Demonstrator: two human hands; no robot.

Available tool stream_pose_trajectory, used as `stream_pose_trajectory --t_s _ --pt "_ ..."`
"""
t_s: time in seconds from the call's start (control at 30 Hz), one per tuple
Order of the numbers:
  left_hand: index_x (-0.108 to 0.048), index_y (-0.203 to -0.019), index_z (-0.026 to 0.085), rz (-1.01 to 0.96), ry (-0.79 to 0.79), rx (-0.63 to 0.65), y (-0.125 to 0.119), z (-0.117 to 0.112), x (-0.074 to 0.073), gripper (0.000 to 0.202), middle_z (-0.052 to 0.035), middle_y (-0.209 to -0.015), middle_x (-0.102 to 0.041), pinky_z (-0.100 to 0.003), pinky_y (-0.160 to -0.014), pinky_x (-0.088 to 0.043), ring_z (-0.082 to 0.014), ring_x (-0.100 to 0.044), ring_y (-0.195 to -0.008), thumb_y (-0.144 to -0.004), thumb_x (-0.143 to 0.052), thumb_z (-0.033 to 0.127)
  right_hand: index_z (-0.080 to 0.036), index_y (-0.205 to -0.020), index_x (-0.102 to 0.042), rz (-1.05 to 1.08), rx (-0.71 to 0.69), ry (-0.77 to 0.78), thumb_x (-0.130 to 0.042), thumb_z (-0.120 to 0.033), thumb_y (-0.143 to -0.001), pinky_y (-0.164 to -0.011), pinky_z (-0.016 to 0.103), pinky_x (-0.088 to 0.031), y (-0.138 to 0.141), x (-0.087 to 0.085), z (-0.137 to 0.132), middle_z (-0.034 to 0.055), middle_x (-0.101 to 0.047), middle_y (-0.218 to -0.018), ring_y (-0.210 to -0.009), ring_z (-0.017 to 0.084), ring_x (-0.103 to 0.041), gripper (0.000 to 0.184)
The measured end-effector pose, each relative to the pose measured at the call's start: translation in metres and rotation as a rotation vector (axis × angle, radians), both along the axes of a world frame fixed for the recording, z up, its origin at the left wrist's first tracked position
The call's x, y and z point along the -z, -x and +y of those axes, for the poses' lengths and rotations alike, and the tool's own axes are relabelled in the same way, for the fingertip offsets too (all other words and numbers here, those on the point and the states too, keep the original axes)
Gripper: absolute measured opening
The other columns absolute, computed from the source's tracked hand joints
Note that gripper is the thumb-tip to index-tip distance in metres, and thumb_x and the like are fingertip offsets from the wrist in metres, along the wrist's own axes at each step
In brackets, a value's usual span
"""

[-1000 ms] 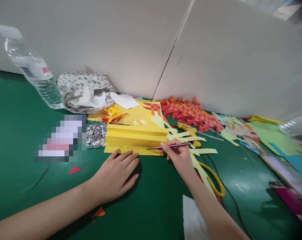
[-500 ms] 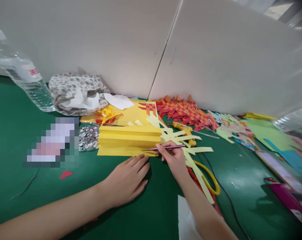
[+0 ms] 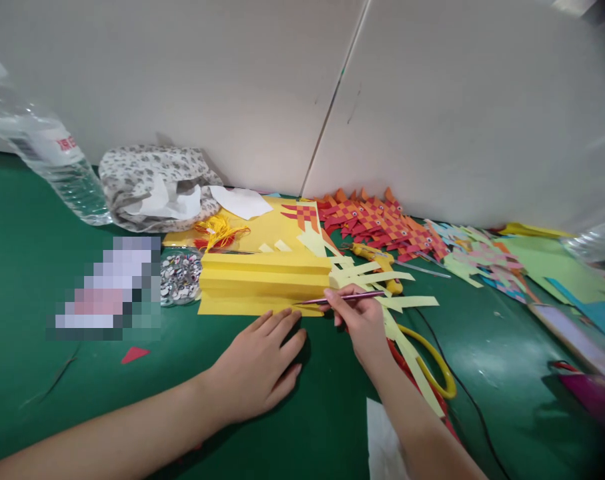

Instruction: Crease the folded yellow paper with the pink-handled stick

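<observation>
A stack of folded yellow paper [image 3: 262, 280] lies on the green table [image 3: 42, 267]. My left hand [image 3: 259, 363] rests flat on the table just in front of the stack's near edge, fingers stretched out and holding nothing. My right hand [image 3: 359, 317] pinches a thin pink pencil [image 3: 342, 298] that lies almost level, its tip at the stack's lower right corner. Pale yellow paper strips [image 3: 382, 280] fan out beside and under the right hand.
Yellow-handled scissors [image 3: 432, 367] lie behind my right wrist. Woven red-orange paper fish [image 3: 382, 223] pile by the white wall panels. A water bottle [image 3: 47, 160], a patterned cloth pouch [image 3: 152, 180], googly eyes [image 3: 179, 277] and coloured sheets [image 3: 557, 267] lie around.
My left hand slid to the right along the stack's near edge, closer to my right hand. The right hand with the pencil stayed at the stack's right corner.
</observation>
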State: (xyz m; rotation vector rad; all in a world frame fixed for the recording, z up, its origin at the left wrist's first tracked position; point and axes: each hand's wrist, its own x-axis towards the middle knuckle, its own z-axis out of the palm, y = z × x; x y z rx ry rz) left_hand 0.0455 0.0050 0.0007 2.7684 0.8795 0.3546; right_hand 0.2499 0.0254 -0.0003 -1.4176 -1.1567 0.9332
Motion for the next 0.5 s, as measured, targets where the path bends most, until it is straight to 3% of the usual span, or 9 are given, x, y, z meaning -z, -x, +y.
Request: stream_pose_trajectory --t_s 0.5 --pt "-0.049 -0.126 0.015 0.003 -0.012 0.002 -0.0001 0.0004 0.0011 0.038 -0.0172 -0.140 -0.046 -0.049 -0.104 -0.042 -0.0332 -0.044 -0.129 -0.094 -0.039 0.033 -0.018 -0.062 -0.056 0.081 0.119 -0.051 -0.076 -0.036 -0.071 -0.038 0.020 -0.029 -0.0031 0.0008 0.0007 0.0006 -0.065 -0.051 -0.038 0.008 -0.043 0.028"
